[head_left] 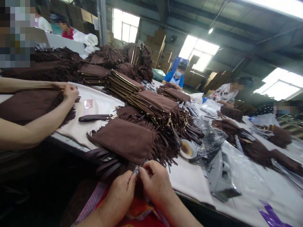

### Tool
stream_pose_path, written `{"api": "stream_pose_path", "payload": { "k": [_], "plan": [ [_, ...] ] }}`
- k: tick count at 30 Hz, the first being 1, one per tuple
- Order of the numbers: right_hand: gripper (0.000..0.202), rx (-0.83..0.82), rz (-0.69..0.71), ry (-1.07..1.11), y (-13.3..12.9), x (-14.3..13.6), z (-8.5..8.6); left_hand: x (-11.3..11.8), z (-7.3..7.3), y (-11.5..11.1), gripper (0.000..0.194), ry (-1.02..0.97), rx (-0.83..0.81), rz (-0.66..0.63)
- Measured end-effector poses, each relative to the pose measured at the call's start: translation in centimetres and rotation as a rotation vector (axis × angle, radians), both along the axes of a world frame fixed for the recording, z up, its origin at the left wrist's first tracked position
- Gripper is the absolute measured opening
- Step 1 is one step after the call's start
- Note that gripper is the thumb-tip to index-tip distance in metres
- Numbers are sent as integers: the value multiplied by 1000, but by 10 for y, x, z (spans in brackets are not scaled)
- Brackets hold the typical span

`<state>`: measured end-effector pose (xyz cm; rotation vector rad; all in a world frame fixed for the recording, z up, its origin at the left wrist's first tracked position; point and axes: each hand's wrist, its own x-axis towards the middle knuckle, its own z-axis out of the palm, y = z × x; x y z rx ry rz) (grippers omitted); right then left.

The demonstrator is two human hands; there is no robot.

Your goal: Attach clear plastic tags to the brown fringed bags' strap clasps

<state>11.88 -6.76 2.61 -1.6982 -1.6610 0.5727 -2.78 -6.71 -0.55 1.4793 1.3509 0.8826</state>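
The head view looks down a long worktop [187, 179] draped in white cloth. At far left, a co-worker's hand [69, 92] rests on the fringed edge of a flat brown piece [28, 105], seemingly pinning it so it lies smooth. Just right of that lie a small pink comb [88, 103] and a dark strap [94, 118] on the bare cloth. Next comes a brown fringed pouch [124, 140], lying flat near the front edge with loose straps tucked beneath it, within easy reach. Below it, at the worktop's edge, the left hand [118, 197] and right hand [157, 184] meet, fingers pressed together in a pinch on a small pale piece [135, 170] held between both; what it is I cannot tell, though the close two-handed grip suggests fine work. Behind the pouch, finished pouches sit in a leaning stack [151, 105], clasps aligned. Further right stand a small dish [188, 148], a white tool [220, 176], clear plastic sheeting, and more people seated along the far side.
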Motion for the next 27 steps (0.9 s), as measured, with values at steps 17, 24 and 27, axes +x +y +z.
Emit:
{"api": "stream_pose_path", "payload": {
  "k": [17, 24, 27],
  "plan": [
    [20, 44, 114, -195, 20, -25, -15, -10, -13, -2, 27, -13, -20, -18],
    [27, -153, -110, 277, 1, -21, -32, -2, 0, 2, 32, -39, -99, -6],
    [32, -233, -174, 537, -4, -21, -37, 3, 6, 2, 35, -127, -161, -11]
  ]
}}
